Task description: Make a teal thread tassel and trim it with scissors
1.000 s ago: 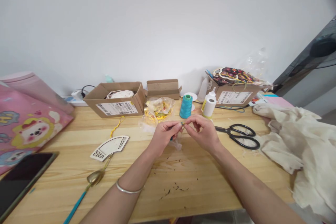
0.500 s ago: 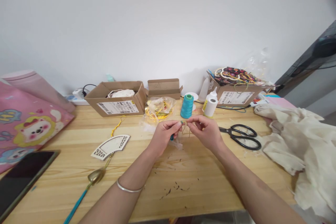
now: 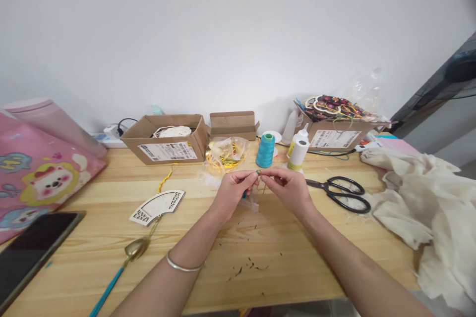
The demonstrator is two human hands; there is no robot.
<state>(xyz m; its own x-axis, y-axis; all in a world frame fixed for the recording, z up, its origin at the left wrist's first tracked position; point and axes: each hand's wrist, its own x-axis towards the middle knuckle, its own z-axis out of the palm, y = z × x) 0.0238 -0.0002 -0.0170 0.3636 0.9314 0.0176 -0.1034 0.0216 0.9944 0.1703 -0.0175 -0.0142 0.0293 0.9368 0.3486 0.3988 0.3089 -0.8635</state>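
My left hand (image 3: 233, 189) and my right hand (image 3: 288, 187) meet above the middle of the wooden table (image 3: 238, 262), fingertips pinched together on a tiny green-and-gold piece (image 3: 258, 173) with a thin thread hanging from it. Something teal shows under my left fingers. A silver bangle (image 3: 183, 268) sits on my left wrist. Just behind the hands stand a teal thread spool (image 3: 265, 150), a white glue bottle (image 3: 298, 149) and a clear bag of gold bits (image 3: 225, 153).
Black scissors (image 3: 340, 192) lie to the right, beside a heap of cream cloth (image 3: 424, 208). A fan-shaped wooden cutout (image 3: 156, 206) with a tassel lies left of centre. Cardboard boxes (image 3: 165, 138) line the back wall. A dark tablet (image 3: 33, 247) and pink printed fabric (image 3: 40, 173) are at left.
The hands stay pinched at the same spot; the right hand drew slightly apart half a second ago and has closed back onto the left fingertips.
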